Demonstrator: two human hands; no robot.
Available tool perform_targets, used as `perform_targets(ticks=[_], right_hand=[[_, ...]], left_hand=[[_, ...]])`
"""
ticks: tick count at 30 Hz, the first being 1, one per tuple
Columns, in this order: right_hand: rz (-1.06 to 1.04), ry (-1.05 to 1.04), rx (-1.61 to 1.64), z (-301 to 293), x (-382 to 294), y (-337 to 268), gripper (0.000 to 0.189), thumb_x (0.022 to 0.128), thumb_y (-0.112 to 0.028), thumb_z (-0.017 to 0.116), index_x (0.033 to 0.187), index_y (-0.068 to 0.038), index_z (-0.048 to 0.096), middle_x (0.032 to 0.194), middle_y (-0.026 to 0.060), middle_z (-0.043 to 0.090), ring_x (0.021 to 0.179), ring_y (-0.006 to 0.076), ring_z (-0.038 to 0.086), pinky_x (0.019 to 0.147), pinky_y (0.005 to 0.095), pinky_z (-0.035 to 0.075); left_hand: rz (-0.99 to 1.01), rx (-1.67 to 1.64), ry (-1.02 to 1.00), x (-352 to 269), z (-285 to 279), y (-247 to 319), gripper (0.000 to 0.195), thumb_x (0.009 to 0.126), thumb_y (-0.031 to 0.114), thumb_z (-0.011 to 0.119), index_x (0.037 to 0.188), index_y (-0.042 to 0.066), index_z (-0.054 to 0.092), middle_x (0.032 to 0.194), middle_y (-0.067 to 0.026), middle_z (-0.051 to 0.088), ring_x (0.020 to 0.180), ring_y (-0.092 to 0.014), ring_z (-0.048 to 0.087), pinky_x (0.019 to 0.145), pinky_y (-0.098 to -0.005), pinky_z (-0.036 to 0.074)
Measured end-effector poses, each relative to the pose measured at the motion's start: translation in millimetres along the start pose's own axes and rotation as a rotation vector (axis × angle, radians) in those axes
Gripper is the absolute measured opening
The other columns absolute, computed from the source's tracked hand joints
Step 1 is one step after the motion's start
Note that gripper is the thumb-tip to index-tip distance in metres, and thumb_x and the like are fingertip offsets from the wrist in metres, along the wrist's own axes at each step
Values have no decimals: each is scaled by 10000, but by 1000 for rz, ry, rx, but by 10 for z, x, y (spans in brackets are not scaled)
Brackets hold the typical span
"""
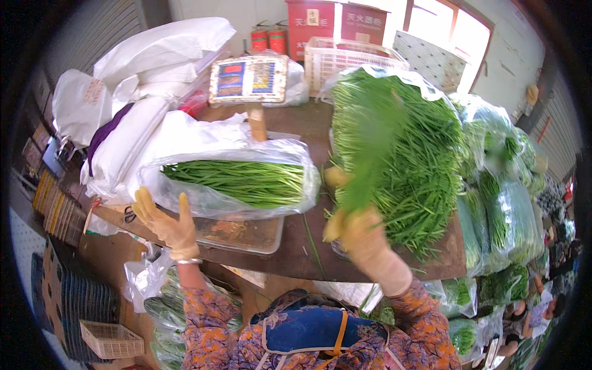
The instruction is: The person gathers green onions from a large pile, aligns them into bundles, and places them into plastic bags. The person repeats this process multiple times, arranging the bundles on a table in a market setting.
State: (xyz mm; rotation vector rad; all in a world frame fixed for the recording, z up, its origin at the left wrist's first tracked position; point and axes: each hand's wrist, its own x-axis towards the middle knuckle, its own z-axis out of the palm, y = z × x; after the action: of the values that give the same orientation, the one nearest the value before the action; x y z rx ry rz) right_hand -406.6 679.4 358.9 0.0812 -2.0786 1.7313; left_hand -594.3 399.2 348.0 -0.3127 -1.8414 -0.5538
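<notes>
My right hand (pixel 365 240), in a pale yellow rubber glove and blurred by motion, grips a bunch of green garlic chives (pixel 370 162) that points up and away from me. It is in front of a large heap of garlic chives (pixel 421 134) on plastic sheeting. My left hand (pixel 169 226), gloved alike, is held with fingers apart and nothing in it. That hand is at the near left corner of an open clear plastic bag (pixel 194 203). More garlic chives (pixel 240 182) lie sideways inside. Under the bag is the metal pan (pixel 240 233) of a weighing scale.
Behind the bag stands the scale's display head (pixel 249 78). White sacks (pixel 152 69) are piled left, near scissors (pixel 129 214). A plastic crate (pixel 319 64) and fire extinguishers (pixel 268 40) stand at the back. Bagged greens (pixel 508 222) are stacked right, with people (pixel 541 310) beyond.
</notes>
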Motion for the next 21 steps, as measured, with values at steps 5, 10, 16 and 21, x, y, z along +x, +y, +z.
perform_targets(ticks=[5,10,16,21], right_hand=[[-656,-665,-827,1079,463,-601,658,767,-304,604,1341,-98,359,670,94,516,584,242,549,474,326,453],[-906,-476,-886,1490,931,20,692,778,-252,570,1390,-154,262,633,84,496,588,239,554,487,347,463],[-67,-351,-1410,1088,1726,1305,613,818,-308,567,1346,-119,318,979,133,584,846,249,597,663,389,485],[-185,-316,-1328,1120,1433,464,535,809,-293,594,1268,-75,426,1135,167,548,1029,286,537,901,385,404]], left_hand=[[-510,-464,-55,161,376,-1364,672,789,222,666,1315,-19,323,1230,-170,455,1135,-285,419,971,-386,327],[-986,-1047,-334,278,305,-1242,245,815,114,626,1026,4,567,847,-10,577,704,-71,498,621,-189,419],[-985,-1190,-221,408,-197,-1025,165,808,52,609,972,32,600,772,6,593,591,-52,496,519,-162,394],[-772,-1027,-290,366,-331,-964,372,799,42,621,1156,33,518,995,-16,579,826,-80,539,672,-181,436]])
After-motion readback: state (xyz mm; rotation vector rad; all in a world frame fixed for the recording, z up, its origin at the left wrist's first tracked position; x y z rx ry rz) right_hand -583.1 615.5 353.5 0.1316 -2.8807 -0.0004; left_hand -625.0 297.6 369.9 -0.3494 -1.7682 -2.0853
